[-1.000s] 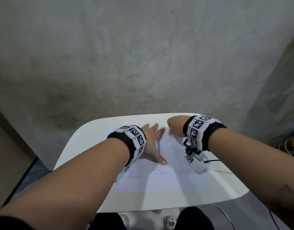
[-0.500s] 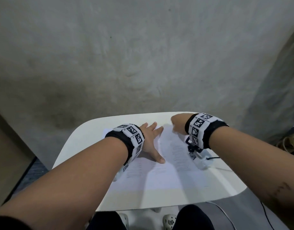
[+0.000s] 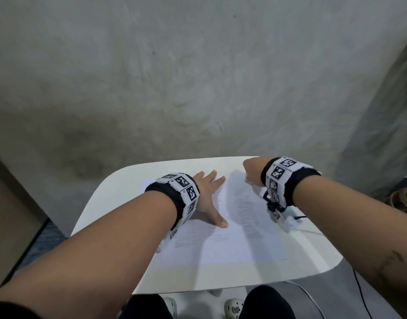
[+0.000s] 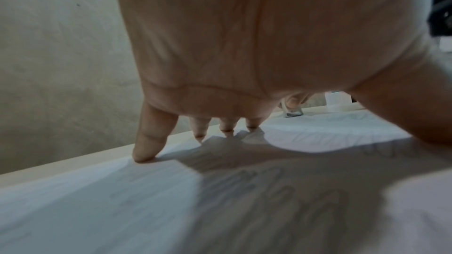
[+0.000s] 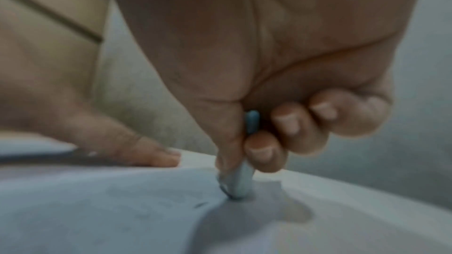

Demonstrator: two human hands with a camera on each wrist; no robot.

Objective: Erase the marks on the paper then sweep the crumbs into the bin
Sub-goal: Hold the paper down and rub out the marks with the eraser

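Your left hand (image 3: 208,199) lies flat, pinning the white sheet of paper (image 3: 230,238) mid-worktop so it won't creep; your right hand (image 3: 252,168) pinches a pale-blue eraser (image 5: 240,183), rubbing at 1 o'clock.

A white paper (image 3: 232,229) with faint pencil marks lies flat on the counter (image 3: 119,187); a pale blue eraser (image 5: 240,183) stands tip-down on its far right corner.
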